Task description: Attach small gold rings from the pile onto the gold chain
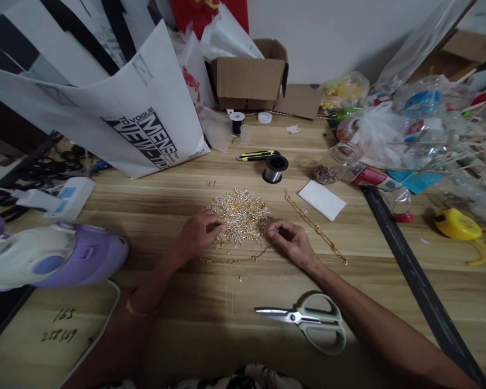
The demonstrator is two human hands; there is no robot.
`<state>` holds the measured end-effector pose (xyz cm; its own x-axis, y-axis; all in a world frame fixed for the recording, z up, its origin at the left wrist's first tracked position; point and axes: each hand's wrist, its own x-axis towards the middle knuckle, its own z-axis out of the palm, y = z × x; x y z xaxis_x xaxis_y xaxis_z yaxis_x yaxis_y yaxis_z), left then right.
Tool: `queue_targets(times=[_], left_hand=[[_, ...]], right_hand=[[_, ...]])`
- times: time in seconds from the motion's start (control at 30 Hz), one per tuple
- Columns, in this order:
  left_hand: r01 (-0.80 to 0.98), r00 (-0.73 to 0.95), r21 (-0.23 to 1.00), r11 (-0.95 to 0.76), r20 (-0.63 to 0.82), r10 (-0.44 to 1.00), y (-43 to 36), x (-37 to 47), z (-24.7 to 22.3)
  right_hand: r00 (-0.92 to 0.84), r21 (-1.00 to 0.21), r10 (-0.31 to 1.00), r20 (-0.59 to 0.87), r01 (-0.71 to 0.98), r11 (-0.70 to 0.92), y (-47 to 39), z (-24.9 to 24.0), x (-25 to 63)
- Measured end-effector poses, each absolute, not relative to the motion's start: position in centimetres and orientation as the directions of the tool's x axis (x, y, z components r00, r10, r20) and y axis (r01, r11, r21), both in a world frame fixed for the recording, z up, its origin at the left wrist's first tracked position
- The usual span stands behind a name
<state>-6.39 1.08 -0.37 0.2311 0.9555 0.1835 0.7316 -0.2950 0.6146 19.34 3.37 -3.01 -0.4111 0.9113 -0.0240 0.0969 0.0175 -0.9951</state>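
Tiny gold and silvery pieces (243, 213) are heaped on a wooden tabletop (166, 189), flanked by the left hand (202, 231) at eight o'clock and the right hand (290, 241) at four, fingers curled; whether anything is gripped cannot be told. A gold chain (233, 261) is laid at six. Fine handling appears in hand, a precise pinch called for. Mixed beads (324, 174) are held in a clear jar (344, 158) at two; white plastic (231, 37) appears tucked into a cardboard box (245, 78) at twelve.

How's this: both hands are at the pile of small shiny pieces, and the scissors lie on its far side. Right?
No: the scissors lie on the near side of the pile, as the head view shows. The left hand and right hand are at the pile, as you say.
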Motion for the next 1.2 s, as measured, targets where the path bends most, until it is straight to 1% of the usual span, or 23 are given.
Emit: queue_targets(times=[0.27, 0.4, 0.6, 0.73, 0.87, 1.0, 1.1, 1.2], left_hand=[[0.738, 0.180, 0.631, -0.240, 0.159, 0.971, 1.1, -6.7, 0.1], [0.760, 0.153, 0.630, -0.163, 0.071, 0.986, 1.1, -7.2, 0.4], [0.767, 0.203, 0.631, -0.119, -0.062, 0.977, 1.1, -8.2, 0.9], [0.795, 0.211, 0.598, -0.095, -0.126, 0.969, 1.1, -8.4, 1.2], [0.812, 0.234, 0.572, -0.114, -0.141, 0.962, 1.2, -9.0, 0.9], [0.823, 0.300, 0.545, -0.160, -0.178, 0.937, 1.3, -9.7, 0.7], [0.814, 0.354, 0.548, -0.194, -0.203, 0.913, 1.2, -9.9, 0.6], [0.797, 0.403, 0.556, -0.238, -0.196, 0.894, 1.1, -9.6, 0.3]], right_hand=[[-0.415, -0.994, 0.909, -0.028, 0.107, 0.019, 3.4, -3.0, 19.4], [-0.421, -0.995, 0.907, -0.030, 0.094, 0.011, 3.4, -3.2, 19.4], [-0.422, -0.997, 0.906, -0.035, 0.080, -0.002, 3.5, -3.5, 19.4], [-0.423, -0.997, 0.905, -0.035, 0.079, -0.001, 3.5, -3.5, 19.4], [-0.425, -0.996, 0.905, -0.039, 0.091, 0.000, 3.4, -3.2, 19.4], [-0.422, -0.996, 0.905, -0.047, 0.089, -0.010, 3.4, -3.2, 19.4], [-0.420, -0.997, 0.906, -0.042, 0.077, -0.010, 3.4, -3.4, 19.4], [-0.422, -0.997, 0.905, -0.043, 0.082, -0.009, 3.4, -3.5, 19.4]])
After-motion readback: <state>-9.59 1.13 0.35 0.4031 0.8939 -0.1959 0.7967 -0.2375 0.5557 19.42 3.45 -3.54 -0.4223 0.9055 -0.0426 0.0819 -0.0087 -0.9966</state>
